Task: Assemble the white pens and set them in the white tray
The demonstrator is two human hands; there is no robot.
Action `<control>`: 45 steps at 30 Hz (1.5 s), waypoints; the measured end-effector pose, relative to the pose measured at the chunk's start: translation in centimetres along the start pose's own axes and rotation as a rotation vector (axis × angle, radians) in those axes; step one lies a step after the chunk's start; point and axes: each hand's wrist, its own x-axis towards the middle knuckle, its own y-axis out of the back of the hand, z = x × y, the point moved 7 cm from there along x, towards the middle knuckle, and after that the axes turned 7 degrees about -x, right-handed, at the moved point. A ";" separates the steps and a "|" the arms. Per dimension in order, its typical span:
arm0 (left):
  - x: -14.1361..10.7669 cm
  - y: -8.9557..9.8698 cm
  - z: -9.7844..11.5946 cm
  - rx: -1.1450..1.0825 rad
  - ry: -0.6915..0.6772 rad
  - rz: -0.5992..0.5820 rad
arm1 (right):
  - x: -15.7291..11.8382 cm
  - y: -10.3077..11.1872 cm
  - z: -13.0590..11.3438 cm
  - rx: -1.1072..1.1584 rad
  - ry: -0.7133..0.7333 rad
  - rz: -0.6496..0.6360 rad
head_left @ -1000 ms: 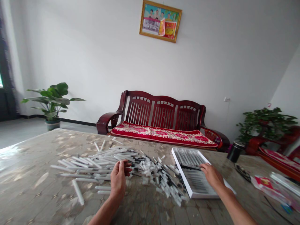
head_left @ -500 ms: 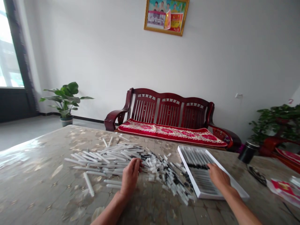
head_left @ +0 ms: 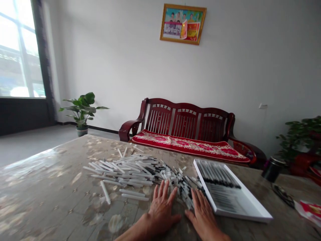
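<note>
My left hand (head_left: pixel 163 207) lies palm down with fingers spread at the near edge of a pile of small clear and black pen caps (head_left: pixel 172 176). Beside it my right hand (head_left: pixel 203 212) has its fingers stretched out, touching the caps nearest the box. Neither hand holds anything. To the left spreads a heap of white pen barrels (head_left: pixel 130 169), two of them lying apart in front. A shallow white box (head_left: pixel 247 201) stands right of my right hand. Inside it is a row of pens (head_left: pixel 218 172) with black ends, and a second row lies nearer me.
A black cylindrical container (head_left: pixel 273 169), a dark cable (head_left: pixel 283 195) and a red-and-white packet (head_left: pixel 311 211) are on the table's right side. Beyond the patterned tabletop (head_left: pixel 57 177) stands a dark red wooden bench (head_left: pixel 185 124). A potted plant (head_left: pixel 82 108) is at the left.
My right hand has left the box and moved left onto the caps. My left hand has shifted right and nearer me, its fingers now spread. The view has turned slightly.
</note>
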 end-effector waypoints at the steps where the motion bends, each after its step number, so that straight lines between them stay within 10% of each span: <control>1: 0.2 -0.4 -0.3 0.024 0.003 -0.010 | 0.7 -0.1 -0.2 -0.012 -0.006 0.016; 18: 4.7 1.6 -3.0 0.221 -0.050 0.154 | 8.7 -1.3 -4.9 0.109 0.144 0.180; 26: -2.1 7.5 -3.2 0.201 -0.087 0.167 | 6.7 1.9 -3.7 0.342 0.139 0.326; 35: -7.4 10.8 -9.3 0.308 0.255 -0.013 | 3.1 6.7 -9.4 0.323 0.196 0.083; 45: -3.5 9.9 -6.9 0.253 0.204 0.021 | 3.7 6.2 -10.1 0.289 0.168 -0.006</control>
